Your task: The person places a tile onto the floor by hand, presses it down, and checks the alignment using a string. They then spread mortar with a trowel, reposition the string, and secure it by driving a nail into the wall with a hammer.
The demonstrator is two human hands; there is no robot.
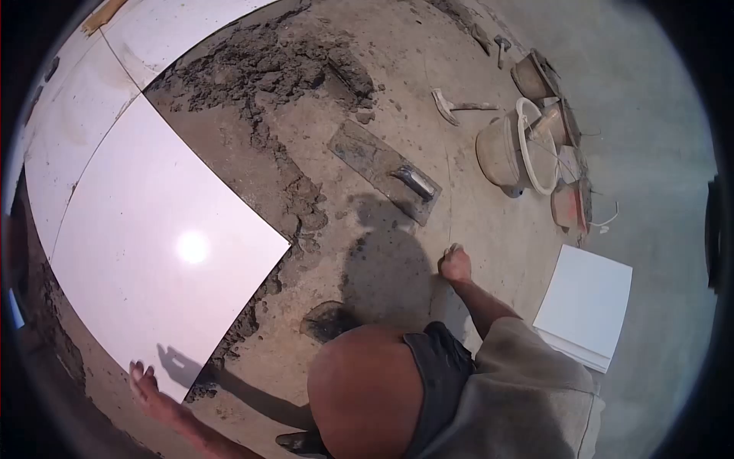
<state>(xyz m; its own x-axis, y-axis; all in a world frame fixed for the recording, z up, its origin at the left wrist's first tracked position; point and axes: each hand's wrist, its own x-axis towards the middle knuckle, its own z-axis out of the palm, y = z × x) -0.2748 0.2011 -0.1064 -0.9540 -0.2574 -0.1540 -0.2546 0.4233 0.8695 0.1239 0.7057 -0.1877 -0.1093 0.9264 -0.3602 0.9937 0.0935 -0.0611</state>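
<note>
White floor tile [153,214], one: laid beside matching tiles [69,138], mortar [260,73] along its right side. Hands apart: left hand [154,394] loosely spread at tile's near edge, contact unclear; right hand [456,265] curled, right of tile, contents indiscernible. Risk: uneven pressure over patchy mortar could tilt tile.

Floor: dusty grey-brown concrete floor [413,69], stained.
Right side: smooth grey-green wall [650,153].
Light: strong; dark shadow [386,264] on floor.
</note>
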